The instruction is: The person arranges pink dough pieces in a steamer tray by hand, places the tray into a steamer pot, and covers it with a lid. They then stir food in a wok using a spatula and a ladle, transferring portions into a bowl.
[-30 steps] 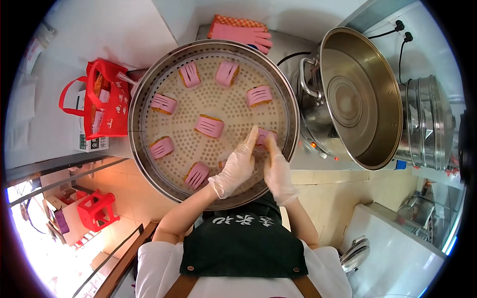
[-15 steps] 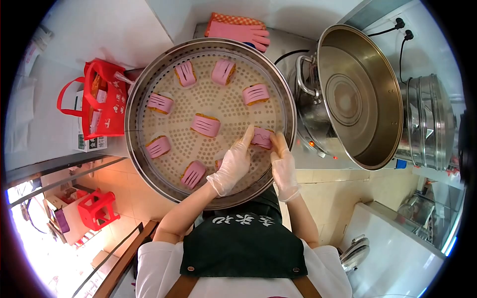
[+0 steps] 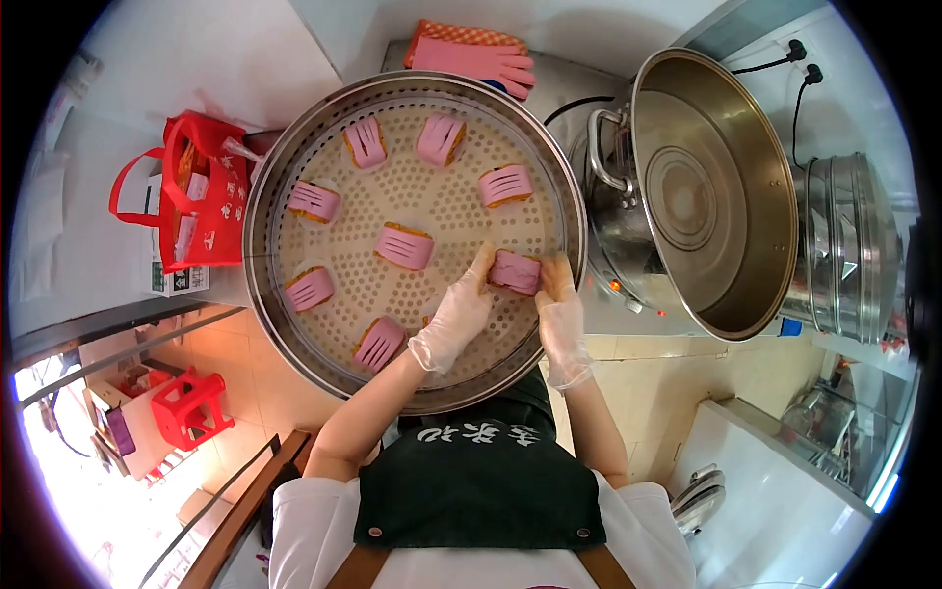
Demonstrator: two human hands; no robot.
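A pink dough roll (image 3: pixel 515 273) is pinched at its two ends over the lower right of a round perforated metal steamer tray (image 3: pixel 272 326). Its upper face shows an uneven seam, without the slits seen on the others. My left hand (image 3: pixel 459 312), in a clear glove, grips the left end with its fingertips. At the right end my right hand (image 3: pixel 561 316), gloved too, has its fingers closed on the roll. Several slit pink rolls with orange-brown filling lie spaced around the tray, one roll (image 3: pixel 404 247) at the centre. Another is mostly hidden behind my left hand.
A large steel pot (image 3: pixel 648 187) with a tilted, deep metal pan (image 3: pixel 721 196) stands at right, beside stacked steamer tiers (image 3: pixel 849 250). Left of the tray is a red bag (image 3: pixel 211 211). Pink gloves (image 3: pixel 471 61) lie behind it. A red stool (image 3: pixel 193 407) is at lower left.
The held roll has shifted slightly and its seamed face now shows more fully between my hands. Both hands stay at its ends; the other rolls lie as before.
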